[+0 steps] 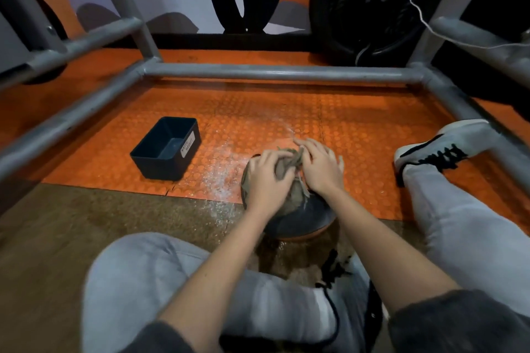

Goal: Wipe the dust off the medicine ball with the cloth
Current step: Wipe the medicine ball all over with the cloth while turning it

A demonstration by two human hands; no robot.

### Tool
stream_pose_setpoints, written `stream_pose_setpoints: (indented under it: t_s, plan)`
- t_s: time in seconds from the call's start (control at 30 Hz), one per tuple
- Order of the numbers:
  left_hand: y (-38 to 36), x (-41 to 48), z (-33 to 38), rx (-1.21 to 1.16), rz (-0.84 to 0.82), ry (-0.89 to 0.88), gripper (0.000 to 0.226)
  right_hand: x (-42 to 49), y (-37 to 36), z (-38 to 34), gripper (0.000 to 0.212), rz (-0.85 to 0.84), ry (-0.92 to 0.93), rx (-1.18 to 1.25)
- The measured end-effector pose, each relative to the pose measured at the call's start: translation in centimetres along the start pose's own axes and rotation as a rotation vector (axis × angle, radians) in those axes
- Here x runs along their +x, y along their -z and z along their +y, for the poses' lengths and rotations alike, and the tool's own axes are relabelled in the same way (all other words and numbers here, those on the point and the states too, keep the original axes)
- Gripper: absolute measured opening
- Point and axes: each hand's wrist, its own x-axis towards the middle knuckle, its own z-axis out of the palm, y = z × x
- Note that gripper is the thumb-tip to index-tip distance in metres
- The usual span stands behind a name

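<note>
The medicine ball [301,218] sat on the floor between my legs, just at the near edge of the orange mat [286,112]. I judged it heavy and firm, with a dark, slightly grippy skin, so it would stay put under pressure but roll if pushed off-centre; best steadied from the top with a palm. Being round, it had no long axis and pointed nowhere in particular.

The cloth [288,172] was soft, light and bunched over the ball's crown, its frayed ends trailing toward the far side. My left hand [268,178] had its fingers curled into the bunch, gripping it. My right hand [322,166] lay flatter, fingers fairly straight, pressing cloth and ball from the right.

White dust [220,178] was scattered on the mat just left of the ball. Further left stood a black bin [166,149], well apart. My shoe [438,149] rested off to the right, and a grey rack bar [272,71] crossed the far side.
</note>
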Motion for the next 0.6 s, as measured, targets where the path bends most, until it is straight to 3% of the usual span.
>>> stream_pose_setpoints:
  t_s: [0.13,0.33,0.4,0.5,0.6]
  plan:
    - [0.1,2.8,-1.5,-0.019,-0.002,0.051,0.021,1.3,-0.2,0.3,0.035,-0.001,0.039,0.043]
    - [1.4,7.7,-5.1,-0.322,0.008,0.534,0.015,0.9,-1.1,-0.2,0.033,0.031,0.044,0.047]
    - [1.7,6.5,-4.9,-0.304,0.056,0.494,0.011,0.9,-1.1,-0.2,0.032,0.028,0.070,0.024]
    - [1.8,2.6,-3.5,-0.157,0.138,0.222,0.012,1.5,-1.1,0.2,0.031,0.008,0.133,0.059]
    - [2.4,0.0,-2.7,-0.050,0.047,0.015,0.019,1.3,-0.8,1.2,0.028,-0.022,0.205,0.147]
